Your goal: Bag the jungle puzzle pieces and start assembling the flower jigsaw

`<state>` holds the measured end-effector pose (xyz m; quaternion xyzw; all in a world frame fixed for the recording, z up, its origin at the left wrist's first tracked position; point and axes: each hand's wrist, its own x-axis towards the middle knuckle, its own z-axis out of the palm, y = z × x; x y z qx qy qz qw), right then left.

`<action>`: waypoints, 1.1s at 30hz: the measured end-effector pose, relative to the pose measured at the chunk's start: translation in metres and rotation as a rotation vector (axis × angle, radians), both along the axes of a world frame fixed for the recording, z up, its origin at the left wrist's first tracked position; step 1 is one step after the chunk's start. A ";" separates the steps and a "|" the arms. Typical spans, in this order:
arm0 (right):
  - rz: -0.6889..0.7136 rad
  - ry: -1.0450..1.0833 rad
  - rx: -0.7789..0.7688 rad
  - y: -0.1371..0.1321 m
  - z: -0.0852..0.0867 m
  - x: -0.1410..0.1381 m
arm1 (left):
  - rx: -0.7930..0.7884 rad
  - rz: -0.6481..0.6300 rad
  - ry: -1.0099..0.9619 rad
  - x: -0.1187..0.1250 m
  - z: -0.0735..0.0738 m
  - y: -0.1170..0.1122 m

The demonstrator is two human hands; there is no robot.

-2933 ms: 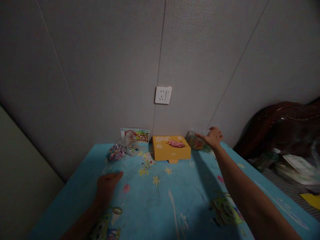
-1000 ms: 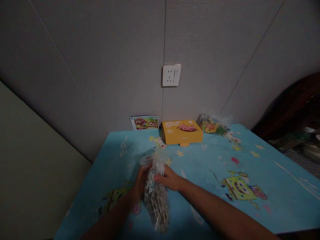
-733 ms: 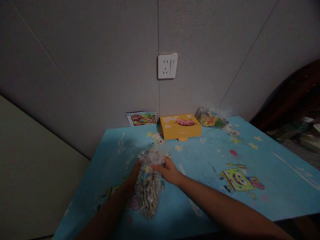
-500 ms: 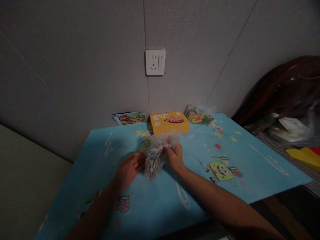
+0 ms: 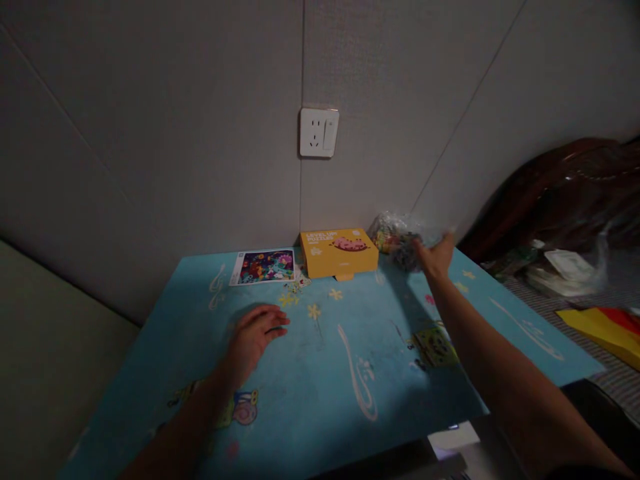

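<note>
My right hand (image 5: 436, 257) reaches to the back right of the table, thumb and fingers spread apart. Touching or just beside its thumb is a clear plastic bag of greyish puzzle pieces (image 5: 407, 253), blurred by motion. Behind that bag, against the wall, lies another clear bag with colourful pieces (image 5: 384, 233). My left hand (image 5: 257, 333) rests over the left middle of the table, fingers loosely stretched, holding nothing. A yellow puzzle box (image 5: 340, 255) marked "LEVEL UP! PUZZLES" sits at the back, and left of it a colourful picture sheet (image 5: 265, 267) lies on the table.
The table (image 5: 310, 373) has a blue cartoon-print cover and meets a grey wall with a white socket (image 5: 319, 133). On the right stand a dark wooden headboard (image 5: 555, 180) and a striped bed surface with plastic-wrapped items (image 5: 565, 270) and a yellow-red item (image 5: 600, 327).
My right hand has carried the bag of greyish pieces from the table's middle to the back right, and its fingers have spread. The sheet beside the box now shows a different picture.
</note>
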<state>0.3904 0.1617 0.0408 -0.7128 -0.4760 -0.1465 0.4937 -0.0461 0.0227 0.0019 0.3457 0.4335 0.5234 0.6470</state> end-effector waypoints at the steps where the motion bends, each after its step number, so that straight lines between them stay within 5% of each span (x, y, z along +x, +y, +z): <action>1: -0.058 -0.052 0.019 -0.006 -0.011 -0.006 | 0.058 0.054 0.132 -0.004 -0.004 0.001; 3: -0.091 -0.199 0.074 -0.019 -0.031 -0.023 | 0.193 0.137 0.507 -0.014 -0.012 0.008; 7: 0.166 -0.422 0.214 -0.040 -0.047 -0.072 | 0.557 0.271 1.228 -0.035 -0.020 0.045; 9: 0.420 -0.458 0.172 -0.046 -0.047 -0.105 | 0.580 0.213 1.468 -0.038 -0.018 0.069; 12: 1.068 -0.457 -0.008 -0.055 -0.046 -0.164 | 0.392 0.097 1.662 -0.034 -0.013 0.097; 14: 1.172 -0.363 -0.100 -0.062 -0.045 -0.204 | 0.332 0.033 1.703 -0.029 -0.012 0.102; 17: 1.114 -0.225 -0.240 -0.071 -0.048 -0.246 | 0.389 0.035 1.731 -0.027 -0.016 0.091; 21: 1.040 -0.131 -0.362 -0.072 -0.054 -0.261 | 0.524 0.081 1.740 -0.034 -0.021 0.070; 26: 0.977 -0.049 -0.419 -0.071 -0.051 -0.255 | 0.270 0.326 1.781 -0.041 -0.020 0.066; 33: 1.042 0.284 -0.496 -0.068 -0.051 -0.252 | 0.491 0.028 1.692 -0.050 -0.022 0.059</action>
